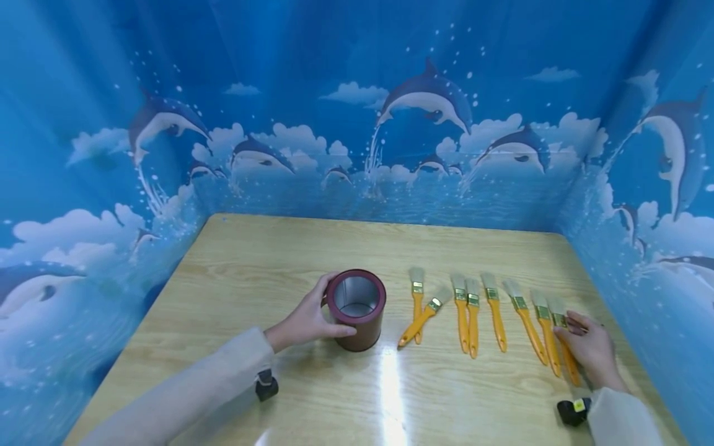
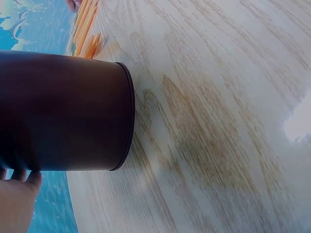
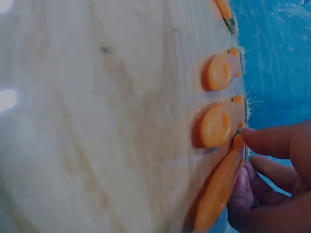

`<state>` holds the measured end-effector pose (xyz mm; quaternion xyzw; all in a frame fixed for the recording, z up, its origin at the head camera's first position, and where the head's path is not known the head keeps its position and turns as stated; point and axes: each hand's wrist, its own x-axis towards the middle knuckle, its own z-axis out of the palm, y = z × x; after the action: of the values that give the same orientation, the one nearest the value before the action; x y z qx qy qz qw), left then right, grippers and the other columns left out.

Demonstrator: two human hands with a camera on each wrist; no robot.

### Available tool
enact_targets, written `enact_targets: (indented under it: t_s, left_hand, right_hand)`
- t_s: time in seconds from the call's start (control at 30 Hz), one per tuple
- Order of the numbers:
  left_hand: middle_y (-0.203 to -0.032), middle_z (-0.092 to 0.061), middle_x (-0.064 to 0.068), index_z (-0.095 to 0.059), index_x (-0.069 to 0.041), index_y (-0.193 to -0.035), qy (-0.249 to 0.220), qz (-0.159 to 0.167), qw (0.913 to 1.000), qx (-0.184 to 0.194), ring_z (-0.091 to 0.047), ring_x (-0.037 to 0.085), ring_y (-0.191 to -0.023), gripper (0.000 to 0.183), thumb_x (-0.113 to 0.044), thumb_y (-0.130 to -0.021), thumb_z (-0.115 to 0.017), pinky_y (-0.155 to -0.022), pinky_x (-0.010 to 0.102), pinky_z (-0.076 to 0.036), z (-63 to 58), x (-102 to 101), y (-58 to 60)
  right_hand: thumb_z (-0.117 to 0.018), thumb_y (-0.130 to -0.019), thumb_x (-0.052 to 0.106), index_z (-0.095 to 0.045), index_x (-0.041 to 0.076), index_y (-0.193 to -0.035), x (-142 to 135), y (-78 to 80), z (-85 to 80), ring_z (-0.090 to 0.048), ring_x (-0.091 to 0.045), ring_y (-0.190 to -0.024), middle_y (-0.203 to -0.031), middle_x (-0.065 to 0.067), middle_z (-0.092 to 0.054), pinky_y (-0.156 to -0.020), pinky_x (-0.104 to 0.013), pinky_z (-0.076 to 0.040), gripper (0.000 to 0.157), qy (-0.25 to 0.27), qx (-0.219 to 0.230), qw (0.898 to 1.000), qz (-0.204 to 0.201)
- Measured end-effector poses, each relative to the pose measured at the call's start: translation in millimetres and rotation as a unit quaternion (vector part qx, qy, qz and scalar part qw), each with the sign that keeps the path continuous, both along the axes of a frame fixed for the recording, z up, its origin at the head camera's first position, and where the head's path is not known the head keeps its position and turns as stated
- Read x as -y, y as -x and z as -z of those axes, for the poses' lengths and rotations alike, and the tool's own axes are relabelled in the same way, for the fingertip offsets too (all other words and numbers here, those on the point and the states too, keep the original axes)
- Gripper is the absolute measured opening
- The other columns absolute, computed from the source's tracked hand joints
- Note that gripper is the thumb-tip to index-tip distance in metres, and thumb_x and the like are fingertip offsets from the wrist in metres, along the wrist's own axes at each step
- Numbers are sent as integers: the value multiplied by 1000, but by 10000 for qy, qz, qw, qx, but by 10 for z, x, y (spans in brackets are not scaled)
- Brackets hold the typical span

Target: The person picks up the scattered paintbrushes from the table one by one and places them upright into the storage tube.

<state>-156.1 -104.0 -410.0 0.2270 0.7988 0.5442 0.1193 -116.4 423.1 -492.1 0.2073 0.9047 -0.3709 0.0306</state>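
A dark red-brown cylindrical canister [image 1: 365, 337] stands upright on the table, its open top showing a silvery inside. My left hand [image 1: 307, 316] grips its left side, thumb across the front and fingers behind; in the left wrist view the canister [image 2: 68, 111] fills the left part, fingertips [image 2: 33, 180] against its wall. At the far right of a row of paintbrushes, my right hand [image 1: 594, 350] pinches the last paintbrush [image 1: 570, 365] near its metal band. That brush's orange handle [image 3: 221, 189] slants below the thumb in the right wrist view. Its bristles are partly hidden there.
Several more orange-handled paintbrushes [image 1: 495, 316] lie between the canister and my right hand, bristles pointing away. One paintbrush [image 1: 421, 322] lies crossed over another near the canister. The wooden table [image 1: 268, 248] is bordered by blue dolphin-print curtains [image 1: 312, 192] at the back and sides.
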Motion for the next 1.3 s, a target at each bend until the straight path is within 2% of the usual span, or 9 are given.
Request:
enact_targets:
  t_s: [0.1, 0.2, 0.43, 0.63, 0.77, 0.9, 1.0, 1.17, 1.3]
  left_hand:
    - [-145, -40, 19, -27, -4, -145, 3, -15, 10000, -15, -39, 36, -133, 96, -11, -70, -86, -110, 50, -34, 9, 1, 4]
    - [-144, -40, 19, -27, -4, -145, -7, -7, 10000, -23, -39, 35, -133, 96, -12, -70, -86, -110, 50, -34, 14, 2, 8]
    - [-144, -39, 22, -26, -2, -145, -136, 68, 9999, 38, -39, 38, -133, 95, -9, -71, -85, -110, 54, -33, 17, 16, 19]
    - [-144, -38, 22, -27, -3, -145, -146, 122, 9998, 88, -38, 37, -133, 94, -10, -71, -85, -110, 54, -33, 24, 25, 31]
    - [-145, -38, 22, -27, -2, -145, -118, 116, 9998, 55, -38, 37, -133, 94, -11, -71, -85, -110, 53, -33, 23, 17, 40]
    - [-146, -38, 19, -25, -5, -146, -61, 82, 9999, -23, -38, 35, -134, 98, -11, -70, -86, -110, 52, -34, 194, 31, 117]
    - [-147, -38, 15, -25, -11, -147, -56, 50, 10000, -41, -38, 32, -134, 100, -14, -69, -87, -110, 50, -34, 333, 45, 171]
    - [-146, -40, 8, -27, -15, -146, -103, 33, 9999, -72, -40, 26, -134, 99, -21, -68, -89, -110, 47, -35, 352, 55, 179]
    - [-144, -41, 4, -28, -17, -145, -115, 31, 9999, -97, -41, 24, -133, 99, -28, -67, -89, -110, 46, -36, 344, 58, 174]
  right_hand:
    - [-57, -96, 30, -37, -9, -141, 14, 28, -8, -50, -40, -110, -137, -33, -42, -56, -13, -46, 63, -60, 20, 9999, 143]
    - [-59, -95, 28, -41, -10, -139, 15, 51, -27, -52, -38, -107, -133, -33, -45, -56, -17, -46, 60, -101, 109, 9996, 225]
    - [-61, -93, 32, -43, -12, -136, -7, 57, -34, -53, -10, -78, -116, -28, -57, -60, -24, -48, 64, -233, 247, 9994, 63]
    - [-57, -95, 32, -40, -13, -137, 14, 35, -38, -55, -28, -90, -114, -28, -55, -59, -28, -46, 64, -212, 335, 9992, 15]
    - [-53, -97, 34, -40, -14, -136, 10, 34, -46, -55, -21, -83, -113, -26, -55, -58, -28, -48, 63, -120, 283, 9995, 65]
    - [-52, -96, 34, -42, -13, -135, 34, 34, -81, -51, -8, -75, -112, -23, -55, -57, -26, -49, 62, -33, 209, 9995, 246]
    - [-51, -96, 37, -42, -11, -137, 90, 30, -143, -53, -8, -78, -118, -25, -53, -58, -25, -50, 64, -19, 149, 9995, 278]
    - [-49, -97, 39, -44, -8, -136, 259, 68, -306, -55, -16, -85, -123, -28, -51, -58, -23, -50, 62, -114, -138, 9997, 167]
    - [-49, -98, 38, -46, -9, -134, 428, 113, -455, -52, -6, -80, -122, -28, -53, -57, -19, -50, 59, -182, -496, 9986, -34]
